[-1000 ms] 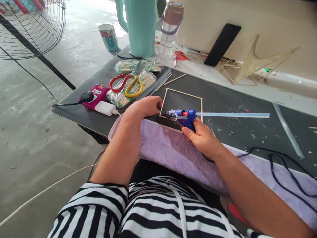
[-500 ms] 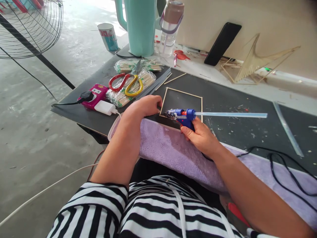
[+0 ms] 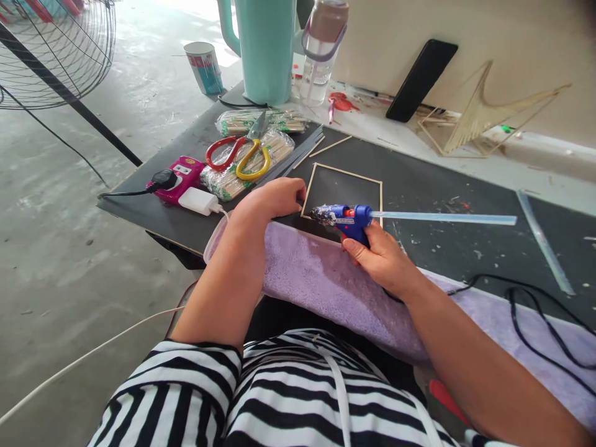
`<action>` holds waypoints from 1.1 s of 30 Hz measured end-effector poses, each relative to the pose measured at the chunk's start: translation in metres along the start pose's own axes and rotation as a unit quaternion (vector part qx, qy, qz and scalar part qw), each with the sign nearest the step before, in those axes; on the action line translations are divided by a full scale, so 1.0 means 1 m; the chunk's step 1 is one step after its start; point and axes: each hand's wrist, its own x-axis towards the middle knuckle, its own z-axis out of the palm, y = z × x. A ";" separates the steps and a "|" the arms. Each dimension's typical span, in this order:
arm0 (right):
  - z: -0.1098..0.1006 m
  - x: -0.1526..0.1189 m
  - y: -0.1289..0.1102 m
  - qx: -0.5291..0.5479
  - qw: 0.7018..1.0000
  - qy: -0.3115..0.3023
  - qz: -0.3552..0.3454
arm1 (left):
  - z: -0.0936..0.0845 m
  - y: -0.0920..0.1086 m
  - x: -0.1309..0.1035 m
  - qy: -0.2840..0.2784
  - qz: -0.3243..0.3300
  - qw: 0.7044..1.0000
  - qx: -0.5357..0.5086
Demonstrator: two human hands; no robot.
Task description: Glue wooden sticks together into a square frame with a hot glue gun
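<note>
My right hand [image 3: 379, 256] is wrapped round the handle of a blue hot glue gun [image 3: 357, 223]. A long clear glue stick [image 3: 447, 218] juts out of its back to the right. The gun's dark, glue-smeared nozzle is at the near-left corner of a thin wooden stick frame [image 3: 348, 173], four-sided and flat on the dark board. At that same corner my left hand [image 3: 285, 196] has its fingers closed on the frame's left stick. The gun and my right hand hide part of the frame's near side.
Scissors [image 3: 252, 162] lie on plastic-wrapped stick bundles [image 3: 228, 180], beside a pink power adapter [image 3: 185, 180]. Behind stand a teal pitcher [image 3: 265, 56], a bottle [image 3: 321, 59], a paper cup [image 3: 203, 67], a phone [image 3: 421, 81] and a stick model [image 3: 484, 118]. Black cable [image 3: 516, 304] loops at right.
The glue stick reaches slightly farther right, with the gun and right hand shifted slightly rightward in view. My left hand stays at the frame's corner.
</note>
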 end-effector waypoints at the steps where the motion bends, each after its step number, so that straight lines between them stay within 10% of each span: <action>1: 0.000 0.000 0.000 0.000 1.000 -0.001 -0.004 | 0.000 0.000 0.000 0.001 0.000 1.000 0.000; 33: 0.001 -0.003 0.002 0.011 1.000 0.000 0.009 | -0.001 0.001 -0.001 -0.003 -0.001 1.000 0.000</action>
